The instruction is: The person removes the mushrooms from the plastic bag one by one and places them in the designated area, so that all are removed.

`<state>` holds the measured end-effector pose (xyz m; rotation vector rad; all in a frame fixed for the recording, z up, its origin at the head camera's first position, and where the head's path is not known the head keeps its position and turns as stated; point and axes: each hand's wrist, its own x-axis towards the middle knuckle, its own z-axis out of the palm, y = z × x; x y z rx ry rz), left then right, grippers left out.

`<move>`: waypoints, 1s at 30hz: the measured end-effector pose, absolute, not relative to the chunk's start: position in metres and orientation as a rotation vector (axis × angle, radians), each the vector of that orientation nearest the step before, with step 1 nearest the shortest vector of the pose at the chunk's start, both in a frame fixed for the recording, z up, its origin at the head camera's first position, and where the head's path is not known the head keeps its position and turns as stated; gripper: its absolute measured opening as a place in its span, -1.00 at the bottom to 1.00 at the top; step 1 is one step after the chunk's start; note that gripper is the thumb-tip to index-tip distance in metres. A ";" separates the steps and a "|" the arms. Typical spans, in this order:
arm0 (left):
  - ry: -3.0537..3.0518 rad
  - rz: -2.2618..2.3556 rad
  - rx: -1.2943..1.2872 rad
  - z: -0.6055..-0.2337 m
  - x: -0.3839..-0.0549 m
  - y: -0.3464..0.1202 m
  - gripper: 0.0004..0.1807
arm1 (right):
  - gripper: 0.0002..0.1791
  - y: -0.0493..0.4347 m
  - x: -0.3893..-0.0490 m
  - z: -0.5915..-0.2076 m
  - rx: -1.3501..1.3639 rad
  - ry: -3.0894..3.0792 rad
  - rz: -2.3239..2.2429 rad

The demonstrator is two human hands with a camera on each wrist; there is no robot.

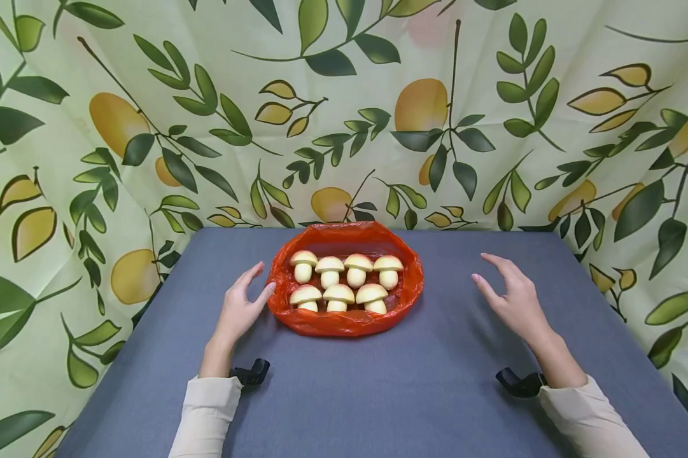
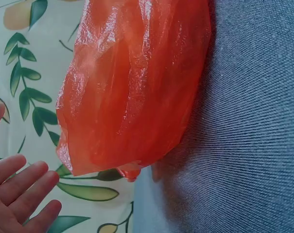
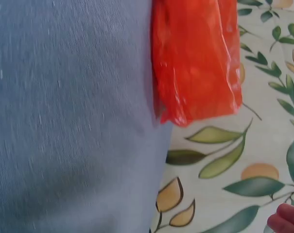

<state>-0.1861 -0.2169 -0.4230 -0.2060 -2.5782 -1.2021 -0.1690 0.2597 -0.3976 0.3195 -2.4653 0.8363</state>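
Note:
An open red plastic bag (image 1: 344,323), its rim spread wide, sits at the back middle of the table. Inside it lie several toy mushrooms (image 1: 357,270) in two rows, with pale stems and yellowish caps tinged red. My left hand (image 1: 242,308) is at the bag's left side, fingers spread, the thumb tip close to the rim. In the left wrist view the fingers (image 2: 27,191) look relaxed beside the shiny red plastic. Well to the right of the bag, my right hand (image 1: 514,299) hovers over the table with fingers loosely extended and nothing in them.
Blue-grey cloth covers the table (image 1: 366,394). A curtain (image 1: 344,114) printed with leaves and yellow fruit hangs behind and along both sides. Each wrist wears a black camera mount, one on the left (image 1: 252,373) and one on the right (image 1: 521,383).

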 end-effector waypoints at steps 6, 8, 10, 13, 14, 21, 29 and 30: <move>-2.570 -1.255 -0.215 -0.428 -0.189 -0.217 -0.35 | -0.51 0.248 -0.168 -0.406 0.357 -2.453 0.859; -2.582 -1.280 -0.207 -0.430 -0.189 -0.216 -0.34 | -0.52 0.244 -0.168 -0.408 0.371 -2.447 0.867; -2.597 -1.311 -0.205 -0.432 -0.190 -0.216 -0.32 | -0.53 0.240 -0.169 -0.409 0.384 -2.444 0.872; -2.618 -1.362 -0.208 -0.436 -0.191 -0.216 -0.28 | -0.53 0.233 -0.171 -0.412 0.401 -2.442 0.893; -2.625 -1.374 -0.210 -0.438 -0.192 -0.216 -0.27 | -0.53 0.231 -0.171 -0.412 0.405 -2.446 0.901; -2.703 -1.412 -0.189 -0.447 -0.194 -0.215 -0.18 | -0.54 0.212 -0.174 -0.420 0.444 -2.467 0.940; -2.780 -1.437 -0.227 -0.444 -0.191 -0.214 0.01 | -0.55 0.190 -0.180 -0.427 0.536 -2.409 0.975; -2.789 -1.427 -0.242 -0.443 -0.191 -0.214 0.03 | -0.55 0.188 -0.181 -0.428 0.550 -2.394 0.977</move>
